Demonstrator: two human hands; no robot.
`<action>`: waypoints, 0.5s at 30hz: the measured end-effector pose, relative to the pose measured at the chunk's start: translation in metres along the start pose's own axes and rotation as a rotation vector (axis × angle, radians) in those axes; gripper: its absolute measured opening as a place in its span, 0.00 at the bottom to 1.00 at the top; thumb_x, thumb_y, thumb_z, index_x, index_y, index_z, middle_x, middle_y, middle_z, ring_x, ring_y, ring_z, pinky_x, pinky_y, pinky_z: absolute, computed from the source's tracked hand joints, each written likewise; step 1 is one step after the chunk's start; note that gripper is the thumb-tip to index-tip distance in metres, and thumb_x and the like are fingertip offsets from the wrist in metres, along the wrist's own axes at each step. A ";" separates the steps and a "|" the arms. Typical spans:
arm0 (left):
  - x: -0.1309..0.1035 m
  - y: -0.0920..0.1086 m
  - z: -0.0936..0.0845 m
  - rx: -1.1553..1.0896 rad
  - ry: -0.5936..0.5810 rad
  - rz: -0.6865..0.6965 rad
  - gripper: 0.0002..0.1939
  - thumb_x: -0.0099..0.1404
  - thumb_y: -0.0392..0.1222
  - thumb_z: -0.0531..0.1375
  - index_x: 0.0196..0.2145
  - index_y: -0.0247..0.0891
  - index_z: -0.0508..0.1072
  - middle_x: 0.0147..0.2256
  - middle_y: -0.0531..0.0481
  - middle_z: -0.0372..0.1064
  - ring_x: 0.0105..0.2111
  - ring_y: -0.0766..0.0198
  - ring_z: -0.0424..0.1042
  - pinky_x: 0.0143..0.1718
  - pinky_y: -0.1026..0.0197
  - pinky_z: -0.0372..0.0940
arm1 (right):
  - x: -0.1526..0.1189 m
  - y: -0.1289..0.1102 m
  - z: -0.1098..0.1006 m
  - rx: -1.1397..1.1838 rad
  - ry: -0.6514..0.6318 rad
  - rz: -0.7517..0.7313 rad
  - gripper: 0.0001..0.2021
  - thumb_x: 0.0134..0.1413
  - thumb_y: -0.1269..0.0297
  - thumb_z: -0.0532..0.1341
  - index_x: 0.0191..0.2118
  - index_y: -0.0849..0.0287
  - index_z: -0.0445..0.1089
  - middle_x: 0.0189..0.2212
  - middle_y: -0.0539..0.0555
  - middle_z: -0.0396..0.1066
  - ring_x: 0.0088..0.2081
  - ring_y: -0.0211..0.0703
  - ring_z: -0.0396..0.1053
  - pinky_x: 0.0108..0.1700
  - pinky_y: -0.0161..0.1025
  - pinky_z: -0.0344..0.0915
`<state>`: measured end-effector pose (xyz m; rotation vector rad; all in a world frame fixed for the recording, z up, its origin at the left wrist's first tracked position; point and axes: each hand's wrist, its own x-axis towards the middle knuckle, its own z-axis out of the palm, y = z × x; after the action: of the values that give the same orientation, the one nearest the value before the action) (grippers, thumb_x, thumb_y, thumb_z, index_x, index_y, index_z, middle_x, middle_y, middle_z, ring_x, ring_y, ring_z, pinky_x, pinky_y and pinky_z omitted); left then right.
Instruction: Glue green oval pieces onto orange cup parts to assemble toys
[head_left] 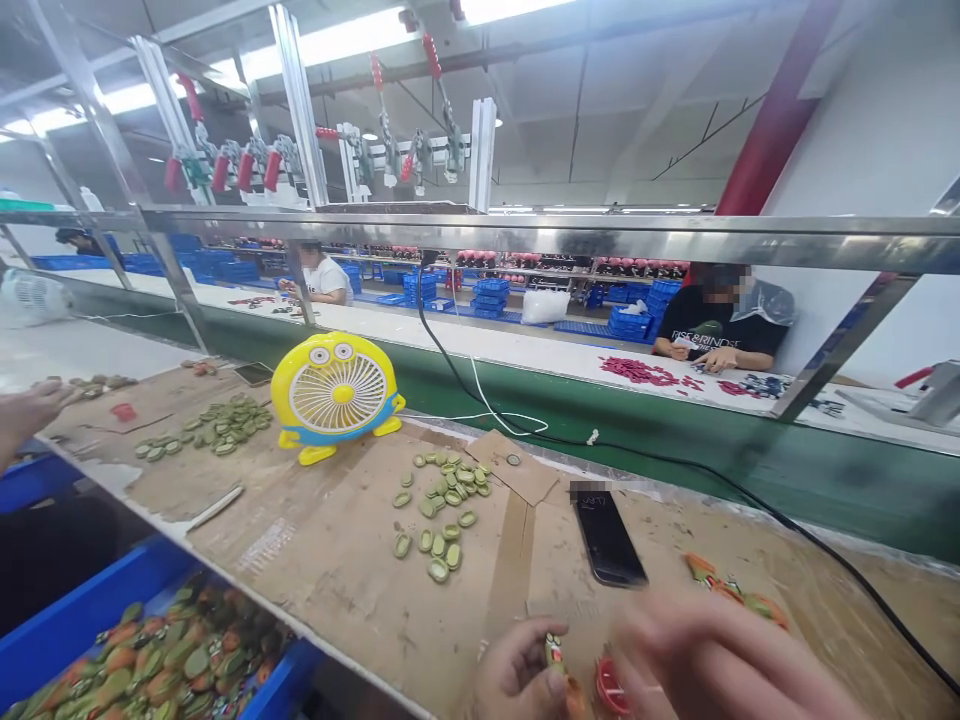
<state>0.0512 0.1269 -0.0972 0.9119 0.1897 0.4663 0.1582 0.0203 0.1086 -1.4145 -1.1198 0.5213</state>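
Note:
At the bottom edge of the head view, my left hand [511, 672] pinches a small green toy piece [554, 652] with a printed red, white and black front, between thumb and fingers. An orange part [576, 698] shows just under it. My right hand [712, 650] is close by on the right, smeared by motion, with its fingers hard to make out. Between both hands is a round red piece [611, 686]; whether my right hand touches it I cannot tell. Several green oval pieces [452, 495] lie loose on the cardboard-covered table [337, 550] ahead.
A yellow fan [341, 392] stands behind the pieces, with another green pile [232, 420] left of it. A phone [609, 535] and orange-green pieces [735, 590] lie to the right. A blue bin [52, 640] holds many pieces. A co-worker's hand [30, 410] shows at left.

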 end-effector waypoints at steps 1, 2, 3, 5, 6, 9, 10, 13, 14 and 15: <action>0.000 0.002 -0.001 0.024 -0.021 0.002 0.30 0.56 0.57 0.74 0.53 0.41 0.78 0.39 0.44 0.78 0.35 0.60 0.76 0.36 0.62 0.67 | 0.017 0.006 0.006 -0.044 -0.055 0.047 0.07 0.66 0.57 0.62 0.44 0.47 0.77 0.38 0.55 0.77 0.42 0.52 0.75 0.43 0.48 0.70; 0.000 0.005 -0.002 0.048 -0.046 0.013 0.30 0.57 0.58 0.73 0.53 0.40 0.77 0.38 0.45 0.78 0.35 0.59 0.76 0.38 0.60 0.67 | 0.035 0.016 0.015 -0.188 -0.098 0.133 0.07 0.64 0.61 0.62 0.44 0.49 0.76 0.39 0.54 0.77 0.42 0.50 0.75 0.44 0.45 0.70; 0.001 0.007 -0.003 0.068 -0.070 0.028 0.30 0.58 0.58 0.72 0.54 0.40 0.76 0.37 0.45 0.77 0.34 0.59 0.76 0.38 0.60 0.67 | 0.053 0.028 0.026 -0.351 -0.164 0.187 0.10 0.62 0.66 0.61 0.47 0.52 0.75 0.42 0.54 0.77 0.43 0.48 0.75 0.45 0.43 0.70; 0.003 0.011 -0.005 0.100 -0.126 0.055 0.28 0.62 0.57 0.70 0.55 0.41 0.76 0.35 0.47 0.77 0.33 0.62 0.75 0.38 0.61 0.66 | 0.087 0.057 0.051 -0.572 -0.303 0.185 0.18 0.55 0.72 0.63 0.52 0.56 0.74 0.46 0.55 0.76 0.43 0.47 0.75 0.47 0.42 0.69; 0.004 0.012 -0.005 0.106 -0.159 0.062 0.28 0.63 0.56 0.69 0.55 0.41 0.75 0.34 0.47 0.77 0.33 0.62 0.75 0.39 0.62 0.66 | 0.100 0.070 0.062 -0.609 -0.331 0.168 0.19 0.52 0.74 0.64 0.51 0.58 0.75 0.48 0.57 0.76 0.48 0.50 0.74 0.51 0.43 0.67; 0.007 0.012 -0.006 0.108 -0.206 0.083 0.28 0.63 0.57 0.68 0.56 0.40 0.75 0.38 0.44 0.78 0.35 0.61 0.75 0.42 0.60 0.67 | 0.127 0.100 0.089 -0.691 -0.388 0.139 0.21 0.51 0.77 0.64 0.52 0.57 0.76 0.54 0.61 0.72 0.55 0.56 0.69 0.56 0.47 0.64; 0.008 0.011 -0.005 0.100 -0.196 0.100 0.29 0.63 0.58 0.69 0.57 0.39 0.75 0.40 0.43 0.78 0.37 0.59 0.75 0.43 0.58 0.67 | 0.132 0.105 0.094 -0.703 -0.402 0.138 0.20 0.52 0.77 0.63 0.51 0.58 0.77 0.55 0.61 0.71 0.56 0.56 0.69 0.56 0.48 0.64; 0.009 0.006 -0.006 0.057 -0.109 0.117 0.31 0.61 0.59 0.70 0.56 0.39 0.75 0.42 0.42 0.78 0.38 0.58 0.75 0.44 0.58 0.67 | 0.143 0.109 0.101 -0.676 -0.427 0.147 0.13 0.52 0.75 0.65 0.44 0.60 0.79 0.51 0.61 0.74 0.54 0.57 0.70 0.57 0.51 0.64; 0.009 0.004 -0.007 0.051 -0.082 0.104 0.31 0.60 0.60 0.70 0.55 0.39 0.76 0.40 0.43 0.77 0.36 0.59 0.74 0.42 0.59 0.67 | 0.145 0.108 0.100 -0.645 -0.421 0.149 0.12 0.52 0.74 0.65 0.43 0.61 0.79 0.49 0.61 0.75 0.54 0.57 0.70 0.58 0.52 0.64; 0.008 0.002 -0.008 0.052 -0.058 0.089 0.31 0.59 0.60 0.71 0.54 0.39 0.76 0.38 0.45 0.77 0.33 0.61 0.73 0.39 0.60 0.66 | 0.146 0.107 0.097 -0.602 -0.407 0.151 0.11 0.53 0.73 0.64 0.43 0.61 0.79 0.47 0.60 0.76 0.53 0.56 0.71 0.58 0.52 0.64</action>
<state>0.0551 0.1376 -0.1000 0.9863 0.1094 0.5187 0.1745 0.2106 0.0326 -1.9818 -1.5898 0.6276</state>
